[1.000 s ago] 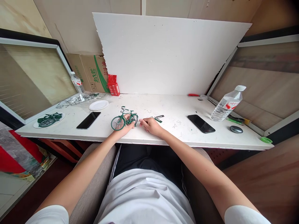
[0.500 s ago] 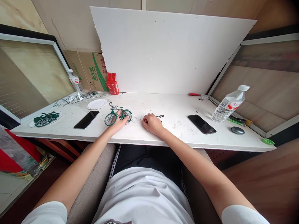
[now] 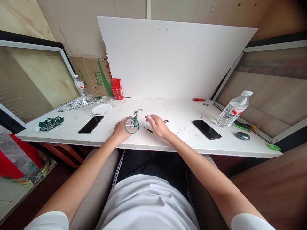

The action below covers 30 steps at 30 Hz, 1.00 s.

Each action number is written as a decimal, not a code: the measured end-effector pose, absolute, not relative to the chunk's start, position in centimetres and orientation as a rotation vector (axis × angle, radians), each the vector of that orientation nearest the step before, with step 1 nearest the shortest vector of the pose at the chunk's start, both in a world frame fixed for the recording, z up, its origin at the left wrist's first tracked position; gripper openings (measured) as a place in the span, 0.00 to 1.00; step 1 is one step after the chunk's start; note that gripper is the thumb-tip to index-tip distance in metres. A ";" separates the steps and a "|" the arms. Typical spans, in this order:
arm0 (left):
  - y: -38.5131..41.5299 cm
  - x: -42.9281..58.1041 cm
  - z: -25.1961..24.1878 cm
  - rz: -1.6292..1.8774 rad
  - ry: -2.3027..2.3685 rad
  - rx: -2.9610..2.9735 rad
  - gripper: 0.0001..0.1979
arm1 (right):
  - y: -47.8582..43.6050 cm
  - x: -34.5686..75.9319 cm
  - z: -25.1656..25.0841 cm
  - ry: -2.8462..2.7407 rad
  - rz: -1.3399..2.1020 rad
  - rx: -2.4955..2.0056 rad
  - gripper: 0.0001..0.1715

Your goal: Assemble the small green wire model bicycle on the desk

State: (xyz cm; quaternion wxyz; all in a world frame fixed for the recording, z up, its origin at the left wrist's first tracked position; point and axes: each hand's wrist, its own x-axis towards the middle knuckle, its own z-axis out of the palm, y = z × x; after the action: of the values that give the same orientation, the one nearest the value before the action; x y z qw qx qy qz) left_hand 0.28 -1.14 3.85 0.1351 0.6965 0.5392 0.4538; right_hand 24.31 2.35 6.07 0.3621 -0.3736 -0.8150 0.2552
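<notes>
Green metal and spoked wheels make up the toy bicycle (image 3: 132,123), which the left hand (image 3: 121,129) grips from the near side, fingers closed round its frame. It is turned end-on to the camera, one wheel facing us and the handlebar rising behind, near the front edge of the table (image 3: 168,110). The right hand (image 3: 155,125) hovers just beside it, fingers loosely spread and holding nothing; a thin dark tool (image 3: 147,129) lies on the table between the two hands.

A clear water bottle (image 3: 233,108) with a white cap lies tilted at the right, seemingly near empty, though I cannot tell the level. A second bottle (image 3: 79,85) stands upright at the back left, by a cardboard box (image 3: 92,75) printed in green; its inside is hidden. A small red carton (image 3: 117,88) stands next to the box. A white plate (image 3: 101,109) lies bare, while another plate (image 3: 49,124) at the far left holds green parts.

The white tabletop is scuffed and speckled with small bits. A black phone (image 3: 90,124) lies left of the hands, another phone (image 3: 206,129) to the right. A dark round object (image 3: 243,135) and a green lid (image 3: 274,147) lie towards the right end. A big white board (image 3: 175,57) leans against the wall behind, with framed panels on both sides.
</notes>
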 end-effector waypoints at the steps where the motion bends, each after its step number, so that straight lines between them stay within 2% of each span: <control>1: -1.5 0.5 4.1 1.175 1.701 2.181 0.16 | 2.5 24.8 6.8 -1.978 0.874 -0.948 0.42; 2: -1.8 0.8 4.3 1.061 1.834 2.311 0.18 | 2.7 25.3 7.6 -1.880 1.060 -0.944 0.47; 4: -2.2 1.3 4.3 0.906 1.940 2.501 0.18 | 3.0 26.2 8.7 -1.822 1.311 -0.941 0.49; 10: -2.5 2.3 3.9 0.820 1.907 2.754 0.25 | 3.4 26.8 8.6 -2.034 1.362 -1.006 0.32; 13: -2.9 2.7 4.1 0.820 1.880 2.844 0.26 | 3.3 26.3 7.7 -2.059 1.391 -0.934 0.27; 20: -3.3 3.0 4.7 0.948 1.780 2.894 0.29 | 3.4 25.8 6.8 -1.936 1.462 -0.877 0.26; 27: -3.5 2.3 6.3 1.092 1.620 2.947 0.26 | 3.5 25.9 7.4 -1.913 1.346 -0.789 0.28; 30: -3.2 1.7 6.7 1.411 1.482 2.784 0.26 | 3.7 26.0 7.3 -1.872 1.300 -0.772 0.30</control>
State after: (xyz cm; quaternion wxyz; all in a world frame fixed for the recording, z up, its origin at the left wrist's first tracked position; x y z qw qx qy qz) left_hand 1.67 -3.21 6.72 -0.1561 0.7959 0.4236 0.4034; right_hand 25.98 3.67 7.34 0.3597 -0.2993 -0.7259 0.5041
